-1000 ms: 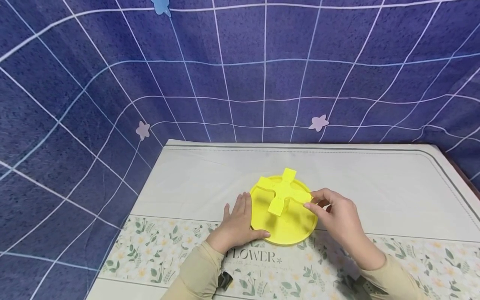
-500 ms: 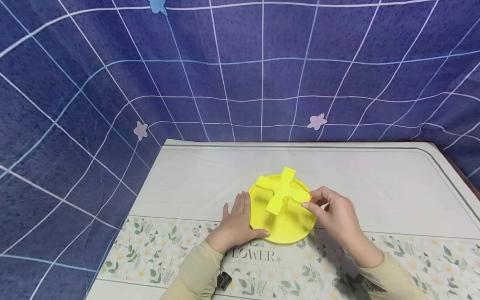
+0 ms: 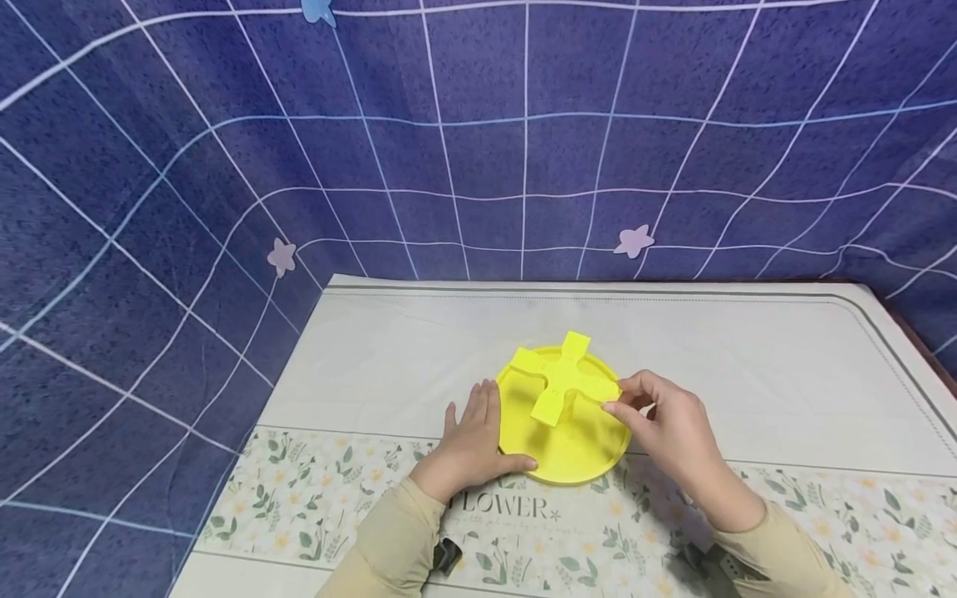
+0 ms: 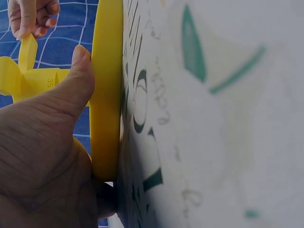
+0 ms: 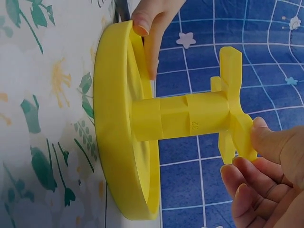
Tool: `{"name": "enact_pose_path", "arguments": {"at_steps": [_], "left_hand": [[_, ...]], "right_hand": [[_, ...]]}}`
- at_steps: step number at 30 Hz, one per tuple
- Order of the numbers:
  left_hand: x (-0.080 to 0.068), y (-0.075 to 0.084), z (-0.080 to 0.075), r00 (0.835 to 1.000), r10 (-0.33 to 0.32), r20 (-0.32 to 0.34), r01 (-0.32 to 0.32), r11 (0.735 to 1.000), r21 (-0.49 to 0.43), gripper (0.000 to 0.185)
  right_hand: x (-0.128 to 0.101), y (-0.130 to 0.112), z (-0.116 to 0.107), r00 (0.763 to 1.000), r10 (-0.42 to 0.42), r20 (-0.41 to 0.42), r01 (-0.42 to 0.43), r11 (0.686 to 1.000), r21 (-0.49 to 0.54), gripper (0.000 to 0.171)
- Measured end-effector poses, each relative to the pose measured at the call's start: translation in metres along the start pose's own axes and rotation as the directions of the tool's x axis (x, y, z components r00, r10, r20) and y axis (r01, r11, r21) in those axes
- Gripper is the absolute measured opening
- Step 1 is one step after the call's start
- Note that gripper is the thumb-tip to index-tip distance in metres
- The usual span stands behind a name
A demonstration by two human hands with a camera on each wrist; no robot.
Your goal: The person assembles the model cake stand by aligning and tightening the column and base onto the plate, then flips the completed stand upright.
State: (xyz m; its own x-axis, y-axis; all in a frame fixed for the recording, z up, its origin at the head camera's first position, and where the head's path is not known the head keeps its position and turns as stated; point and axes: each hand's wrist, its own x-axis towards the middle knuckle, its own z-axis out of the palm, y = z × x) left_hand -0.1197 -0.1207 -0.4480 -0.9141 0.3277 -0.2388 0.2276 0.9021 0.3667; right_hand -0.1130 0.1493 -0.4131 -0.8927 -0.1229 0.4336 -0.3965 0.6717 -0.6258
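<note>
Head view shows my yellow plastic stand [image 3: 564, 415] sitting near the middle of the table [image 3: 748, 374], just past the flowered border of the cloth. It is all one bright, smooth, matte yellow: a flat round base [image 3: 576, 457] with a low raised rim, a short thick post [image 5: 190, 116] rising from its centre, and a cross-shaped top [image 3: 566, 384] with four flat blunt arms. From the right wrist camera the post looks built of stacked cylindrical segments, with the number 32 moulded into one of them. My left hand [image 3: 473, 448] lies at nine o'clock of the base, fingers straight along the rim and the thumb pressed against its near edge; the left wrist camera shows that thumb flat on the rim's outer wall. My right hand [image 3: 669, 428] is at three o'clock, thumb and forefinger pinching the tip of the cross arm that points that way, the other fingers loosely curled beneath. The tablecloth [image 3: 523, 531] is smooth and pale, printed with white flowers, green leaves and the word FLOWER. At twelve o'clock hangs a dark blue fabric backdrop [image 3: 523, 149] with a white grid and small star shapes.
</note>
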Motion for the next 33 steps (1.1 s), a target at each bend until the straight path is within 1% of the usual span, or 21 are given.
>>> {"name": "enact_pose_path", "arguments": {"at_steps": [7,11,14,15,17,19,20,21,23,24,25,26,27,29,31,33], "left_hand": [[0.000,-0.001,0.000,1.000,-0.008,-0.001,0.008,1.000,0.009,0.126],[-0.001,-0.003,-0.001,1.000,-0.015,-0.002,0.015,1.000,0.012,0.125],[-0.002,-0.005,0.000,1.000,-0.005,0.002,0.005,1.000,-0.005,0.123],[-0.003,-0.005,0.000,1.000,0.003,0.009,-0.002,1.000,-0.013,0.123],[-0.003,-0.007,-0.001,0.999,0.029,0.020,-0.028,0.999,-0.037,0.123],[-0.003,-0.008,-0.001,0.998,0.058,0.034,-0.056,0.997,-0.061,0.127],[-0.003,-0.009,-0.002,0.997,0.070,0.039,-0.067,0.995,-0.068,0.129],[-0.003,-0.009,-0.002,0.996,0.079,0.041,-0.076,0.994,-0.074,0.132],[-0.004,-0.011,-0.003,0.995,0.088,0.036,-0.085,0.993,-0.085,0.135],[-0.003,-0.012,-0.003,0.996,0.088,0.026,-0.086,0.993,-0.085,0.135],[-0.003,-0.013,-0.003,0.996,0.089,0.010,-0.088,0.993,-0.082,0.134],[-0.003,-0.013,-0.003,0.996,0.090,-0.010,-0.091,0.993,-0.077,0.133],[-0.002,-0.014,-0.002,0.995,0.091,-0.030,-0.093,0.993,-0.074,0.132],[0.000,-0.014,-0.001,0.993,0.094,-0.072,-0.098,0.993,-0.061,0.129],[0.001,-0.013,0.001,0.991,0.093,-0.100,-0.099,0.994,-0.053,0.129],[0.000,-0.013,0.003,0.989,0.095,-0.111,-0.102,0.993,-0.053,0.129]], "right_hand": [[0.000,0.001,0.005,0.999,-0.009,-0.038,0.009,1.000,0.018,0.020],[0.001,0.003,0.008,0.999,-0.020,-0.032,0.021,0.999,0.043,0.020],[0.001,0.009,0.006,1.000,-0.016,0.004,0.016,0.997,0.075,0.023],[0.001,0.013,0.005,1.000,-0.008,0.027,0.005,0.996,0.086,0.027],[-0.001,0.020,0.003,0.996,0.012,0.090,-0.020,0.996,0.088,0.040],[-0.003,0.029,0.000,0.981,0.042,0.192,-0.052,0.997,0.047,0.063],[-0.004,0.033,-0.001,0.965,0.062,0.253,-0.066,0.998,0.009,0.076],[-0.005,0.037,-0.001,0.945,0.076,0.319,-0.070,0.997,-0.028,0.090],[-0.006,0.042,0.000,0.896,0.081,0.436,-0.040,0.994,-0.102,0.111],[-0.006,0.044,0.001,0.875,0.084,0.477,-0.025,0.992,-0.127,0.119],[-0.006,0.045,0.002,0.861,0.080,0.502,-0.007,0.990,-0.144,0.125],[-0.006,0.046,0.004,0.855,0.074,0.512,0.008,0.988,-0.157,0.128],[-0.006,0.047,0.005,0.858,0.063,0.511,0.026,0.986,-0.165,0.130],[-0.005,0.048,0.008,0.877,0.046,0.478,0.048,0.982,-0.182,0.131],[-0.006,0.049,0.010,0.892,0.041,0.451,0.049,0.981,-0.186,0.131],[-0.007,0.051,0.011,0.897,0.043,0.441,0.041,0.983,-0.178,0.131]]}}
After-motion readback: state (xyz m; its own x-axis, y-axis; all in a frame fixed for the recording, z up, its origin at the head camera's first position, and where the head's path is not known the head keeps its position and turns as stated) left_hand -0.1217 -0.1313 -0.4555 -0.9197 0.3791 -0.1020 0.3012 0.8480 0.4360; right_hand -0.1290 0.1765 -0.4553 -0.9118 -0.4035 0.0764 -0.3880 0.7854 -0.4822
